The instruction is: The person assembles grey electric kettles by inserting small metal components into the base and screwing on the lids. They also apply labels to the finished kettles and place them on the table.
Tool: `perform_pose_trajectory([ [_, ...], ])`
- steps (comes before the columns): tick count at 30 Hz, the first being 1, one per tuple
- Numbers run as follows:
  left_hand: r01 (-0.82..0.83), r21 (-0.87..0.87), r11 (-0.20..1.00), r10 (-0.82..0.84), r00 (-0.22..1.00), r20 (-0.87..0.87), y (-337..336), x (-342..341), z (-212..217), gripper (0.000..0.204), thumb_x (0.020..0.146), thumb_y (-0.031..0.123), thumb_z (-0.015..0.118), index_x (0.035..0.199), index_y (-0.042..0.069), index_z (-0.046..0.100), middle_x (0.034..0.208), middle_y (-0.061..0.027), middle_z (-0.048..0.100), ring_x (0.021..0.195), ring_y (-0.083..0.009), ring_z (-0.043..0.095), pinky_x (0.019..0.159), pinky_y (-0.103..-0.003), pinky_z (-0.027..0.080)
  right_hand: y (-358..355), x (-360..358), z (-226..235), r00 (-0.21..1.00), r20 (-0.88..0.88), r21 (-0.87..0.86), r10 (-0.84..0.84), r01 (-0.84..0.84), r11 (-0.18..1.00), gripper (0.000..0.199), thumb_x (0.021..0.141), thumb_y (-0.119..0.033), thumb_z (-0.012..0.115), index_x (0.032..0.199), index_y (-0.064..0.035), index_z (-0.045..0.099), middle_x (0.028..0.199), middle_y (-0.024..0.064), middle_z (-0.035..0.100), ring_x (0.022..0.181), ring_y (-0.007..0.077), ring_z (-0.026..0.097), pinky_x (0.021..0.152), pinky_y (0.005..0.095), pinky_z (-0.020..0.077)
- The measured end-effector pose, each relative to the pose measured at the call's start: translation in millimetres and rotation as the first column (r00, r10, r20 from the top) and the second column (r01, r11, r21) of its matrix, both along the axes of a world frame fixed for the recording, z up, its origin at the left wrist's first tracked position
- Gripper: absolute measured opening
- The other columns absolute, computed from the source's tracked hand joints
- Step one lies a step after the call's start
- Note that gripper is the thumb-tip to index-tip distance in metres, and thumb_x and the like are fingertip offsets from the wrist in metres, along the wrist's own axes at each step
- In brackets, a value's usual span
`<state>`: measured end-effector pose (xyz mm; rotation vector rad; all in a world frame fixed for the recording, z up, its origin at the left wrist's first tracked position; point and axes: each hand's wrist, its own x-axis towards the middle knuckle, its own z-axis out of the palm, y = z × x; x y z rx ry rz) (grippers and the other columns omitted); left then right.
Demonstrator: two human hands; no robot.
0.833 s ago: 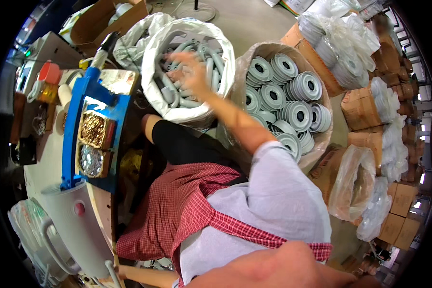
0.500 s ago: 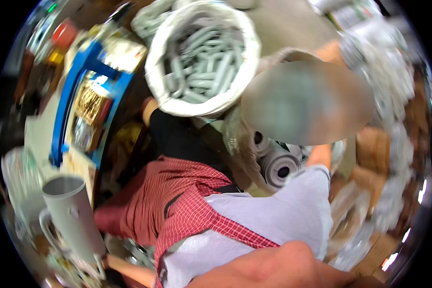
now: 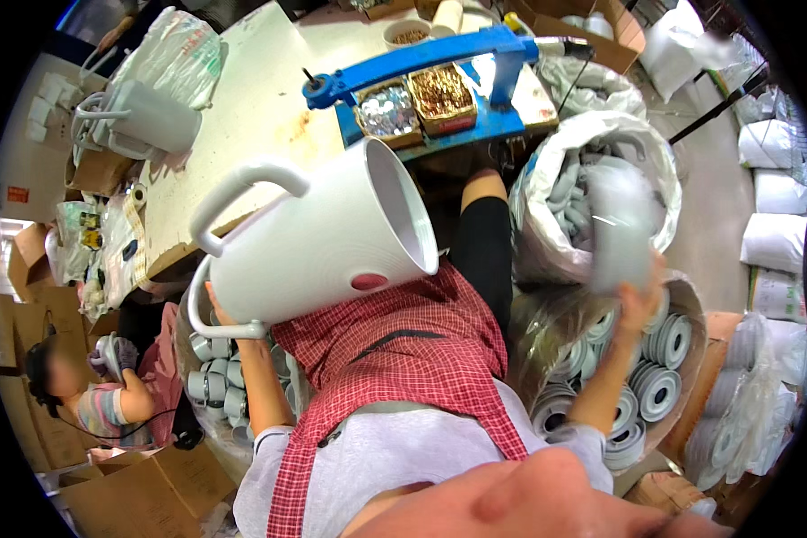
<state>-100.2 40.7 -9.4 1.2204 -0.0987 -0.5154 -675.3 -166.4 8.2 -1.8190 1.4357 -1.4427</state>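
Note:
A large light-grey plastic jug (image 3: 305,242) lies tilted in front of me, its open mouth facing right. It has a thick handle at its upper left, a thinner loop at the lower left and a red oval spot on its side. My left hand (image 3: 220,307) holds the jug near its base; most of the fingers are hidden behind it. At the right, my right hand (image 3: 638,305) grips the lower end of a curved grey plastic piece (image 3: 620,224), smeared by motion. Behind that piece stands a white sack (image 3: 533,255) of grey handles (image 3: 565,193).
A worktable (image 3: 269,90) carries a blue clamp-like frame (image 3: 412,65), trays of metal parts (image 3: 444,97) and grey jugs (image 3: 157,118). Bags of round grey discs (image 3: 659,394) and grey cups (image 3: 215,381) flank my lap. A gloved co-worker (image 3: 112,403) sits at left, near cardboard boxes (image 3: 143,493).
The view has swung left, bringing more of the table and the co-worker into sight. The jug has come up from the left to above my lap. The right hand now holds the grey piece beside the sack.

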Motion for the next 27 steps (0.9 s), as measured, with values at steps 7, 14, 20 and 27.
perform_pose_trajectory([
  [7, -0.115, 0.12, 0.986, 0.114, 0.993, 0.018, 17, 0, 0, 0.054, 0.099, 0.047, 0.041, 0.116, 0.0, 0.061, 0.104, -0.0104, 0.068, 0.088, -0.0214, 0.067, 0.075, -0.034, 0.055, -49, 264, 52, 0.759, 0.04, -0.41, 0.649, -0.58, 0.704, 0.065, 0.075, -0.048, 0.072, 0.116, 0.0018, 0.065, 0.099, 0.0159, 0.058, 0.087, 0.0277, 0.057, 0.077, 0.0365, 0.0459],
  [14, -0.23, 0.033, 0.973, 0.229, 0.973, 0.036, 27, -3, 23, 0.05, 0.099, 0.044, 0.042, 0.11, 0.0, 0.063, 0.097, -0.01, 0.068, 0.082, -0.0193, 0.067, 0.071, -0.029, 0.055, -52, 305, 65, 0.6, 0.001, -0.454, 0.8, -0.713, 0.535, 0.069, 0.074, -0.047, 0.072, 0.113, 0.0083, 0.064, 0.094, 0.0156, 0.054, 0.078, 0.0229, 0.052, 0.065, 0.0306, 0.0437],
  [20, -0.333, -0.083, 0.939, 0.336, 0.942, 0.026, 36, 2, 42, 0.045, 0.099, 0.04, 0.045, 0.108, 0.0, 0.064, 0.095, -0.0088, 0.068, 0.079, -0.0168, 0.066, 0.068, -0.028, 0.054, -49, 326, 72, 0.525, -0.011, -0.457, 0.851, -0.76, 0.463, 0.076, 0.072, -0.055, 0.067, 0.108, 0.0121, 0.064, 0.09, 0.0174, 0.055, 0.074, 0.0245, 0.053, 0.063, 0.0321, 0.0432],
  [27, -0.458, -0.021, 0.889, 0.458, 0.886, 0.078, 61, 17, 48, 0.044, 0.098, 0.038, 0.05, 0.105, -0.002, 0.065, 0.092, -0.0079, 0.068, 0.076, -0.0144, 0.064, 0.067, -0.028, 0.051, -36, 356, 66, 0.524, 0.207, -0.261, 0.826, -0.785, 0.563, 0.069, 0.083, -0.054, 0.058, 0.104, 0.0124, 0.062, 0.104, 0.0197, 0.059, 0.093, 0.0262, 0.057, 0.08, 0.036, 0.0446],
])
